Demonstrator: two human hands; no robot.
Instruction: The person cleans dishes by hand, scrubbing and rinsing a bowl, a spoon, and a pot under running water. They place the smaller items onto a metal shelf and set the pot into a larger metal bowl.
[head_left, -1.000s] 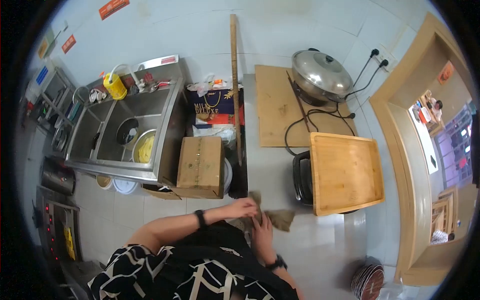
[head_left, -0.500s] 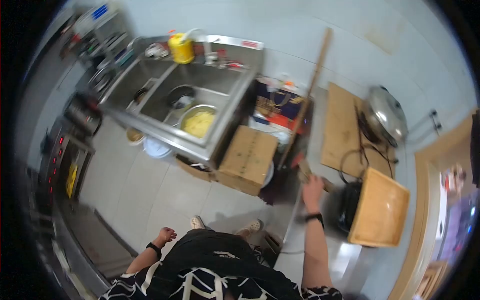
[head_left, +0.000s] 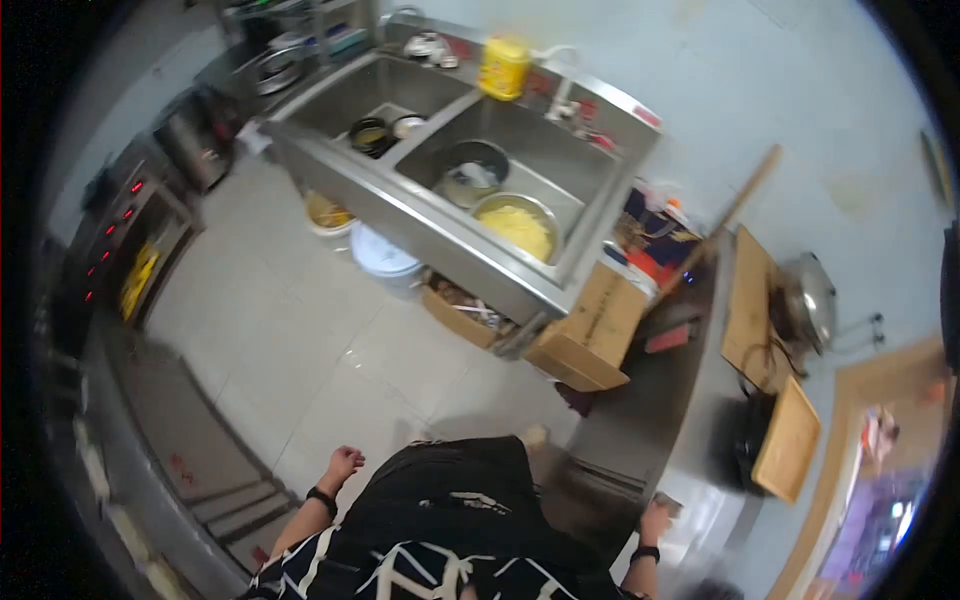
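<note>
My right hand [head_left: 655,517] is low on the right, by the edge of the metal counter [head_left: 690,455]. Its fingers are closed on a small brownish thing [head_left: 671,505], too blurred to name. My left hand [head_left: 346,463] hangs over the tiled floor on the other side of my black apron [head_left: 455,500]. The fingers there are loosely bent, with nothing seen in them. Each wrist has a dark band.
Ahead stands a double metal sink [head_left: 400,210] with a bowl of yellow food strips [head_left: 515,230] in it. A cardboard box [head_left: 590,330] is beside it. On the right counter are a wooden tray [head_left: 790,440] and a lidded pan [head_left: 808,300]. An oven [head_left: 140,240] stands left.
My right hand has drawn back from the far part of the counter toward my body, along with the brownish thing. The view has turned right-to-left across the room; the sink now sits further right.
</note>
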